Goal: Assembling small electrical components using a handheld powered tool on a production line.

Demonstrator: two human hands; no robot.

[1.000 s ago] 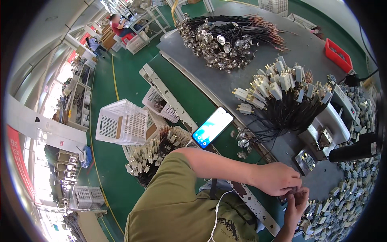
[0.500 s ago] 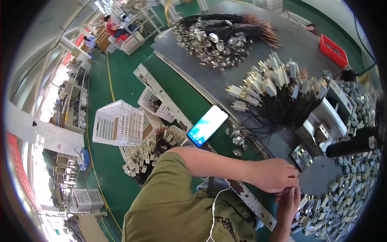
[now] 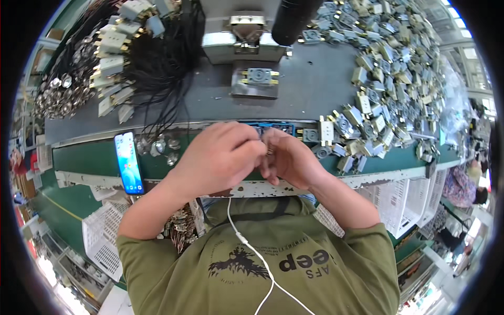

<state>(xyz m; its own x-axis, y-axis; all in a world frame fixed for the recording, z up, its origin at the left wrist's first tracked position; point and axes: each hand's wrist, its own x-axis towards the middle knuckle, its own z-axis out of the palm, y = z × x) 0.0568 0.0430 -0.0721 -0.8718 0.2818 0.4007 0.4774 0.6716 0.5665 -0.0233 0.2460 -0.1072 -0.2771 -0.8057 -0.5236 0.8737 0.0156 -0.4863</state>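
Note:
In front of my chest, over the near edge of the bench, my left hand (image 3: 220, 157) and my right hand (image 3: 294, 157) meet with curled fingers. Both sets of fingertips are pinched close together. Whatever is between them is small and mostly hidden by the fingers. Just behind them shows part of a blue tray (image 3: 286, 127). Farther back, a grey plug body with brass pins (image 3: 260, 76) lies on a square metal block (image 3: 254, 93), beneath a metal press head (image 3: 247, 31).
Many grey plug bodies (image 3: 386, 68) are heaped at the right. Left lie white plugs (image 3: 113, 44) with black cords (image 3: 163, 63), and shiny metal cups (image 3: 65, 100). A lit phone (image 3: 127, 163) stands at the bench's front. White crates (image 3: 102, 236) flank me below; a black cylinder (image 3: 294, 21) hangs overhead.
My view has swung round to the right, so the press and the heap of plug bodies are now ahead. Both hands stay together, fingers still curled against each other.

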